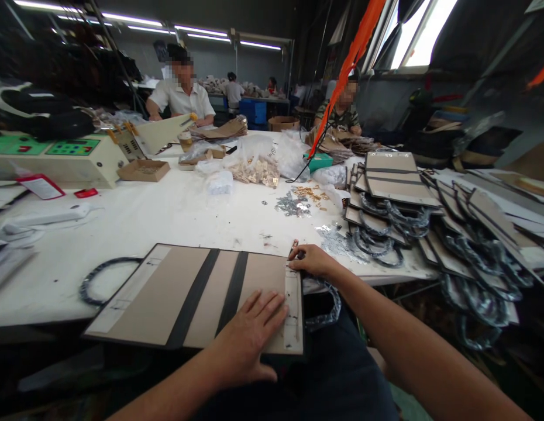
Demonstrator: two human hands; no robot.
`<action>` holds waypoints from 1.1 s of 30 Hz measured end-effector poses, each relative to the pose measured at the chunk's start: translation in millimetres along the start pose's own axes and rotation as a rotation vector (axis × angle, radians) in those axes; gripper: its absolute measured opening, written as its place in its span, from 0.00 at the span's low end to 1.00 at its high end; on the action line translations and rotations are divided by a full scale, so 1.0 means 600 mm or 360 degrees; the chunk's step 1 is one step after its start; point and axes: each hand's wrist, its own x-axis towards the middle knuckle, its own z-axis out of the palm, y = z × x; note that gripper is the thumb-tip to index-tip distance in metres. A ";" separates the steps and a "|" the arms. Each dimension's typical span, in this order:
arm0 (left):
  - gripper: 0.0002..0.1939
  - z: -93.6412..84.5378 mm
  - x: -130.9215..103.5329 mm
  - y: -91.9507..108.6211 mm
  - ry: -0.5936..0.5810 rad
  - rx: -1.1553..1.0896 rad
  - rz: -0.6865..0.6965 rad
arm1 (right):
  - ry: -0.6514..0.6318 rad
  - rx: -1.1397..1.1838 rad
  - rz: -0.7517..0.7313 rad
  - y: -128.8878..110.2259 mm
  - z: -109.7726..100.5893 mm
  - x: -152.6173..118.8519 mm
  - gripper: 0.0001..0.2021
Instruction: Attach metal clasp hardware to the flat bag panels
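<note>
A flat beige bag panel (158, 292) with dark edging and two black strips lies at the table's front edge, partly over my lap. Wrapped black handles show at both ends, a left handle (96, 278) and a right handle (333, 301). My left hand (254, 327) rests flat on the panel's right part, fingers spread. At the panel's upper right corner, my right hand (309, 260) is closed in a pinch beside the white end strip (293, 304). A small coppery and dark piece shows at its fingertips, too small to name.
Stacked panels with wrapped handles (390, 181) stand at the right. Silver metal pieces (293, 204) and gold pieces (313, 193) lie mid-table near plastic bags (272, 152). A machine (74, 158) is at the left. Co-workers sit across the table; an orange strip (342, 82) hangs down.
</note>
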 end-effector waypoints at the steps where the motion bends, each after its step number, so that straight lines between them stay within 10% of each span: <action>1: 0.59 0.004 -0.002 0.004 -0.0061 0.0058 -0.0051 | -0.0009 0.0019 0.0009 -0.001 -0.001 0.000 0.08; 10: 0.54 -0.013 0.027 0.007 -0.0105 0.0098 -0.0115 | 0.0162 0.0109 0.0020 -0.015 -0.007 -0.004 0.04; 16: 0.54 -0.019 0.038 -0.008 -0.0083 0.0045 -0.0131 | 0.0604 0.0566 -0.0347 -0.104 -0.034 -0.024 0.21; 25: 0.54 -0.015 0.039 -0.013 -0.0094 -0.0054 -0.0144 | 0.0701 0.1056 -0.0655 -0.110 0.035 0.015 0.23; 33: 0.52 -0.012 0.041 -0.017 -0.0103 -0.0141 -0.0158 | 0.0643 0.0978 -0.0854 -0.136 0.022 0.014 0.24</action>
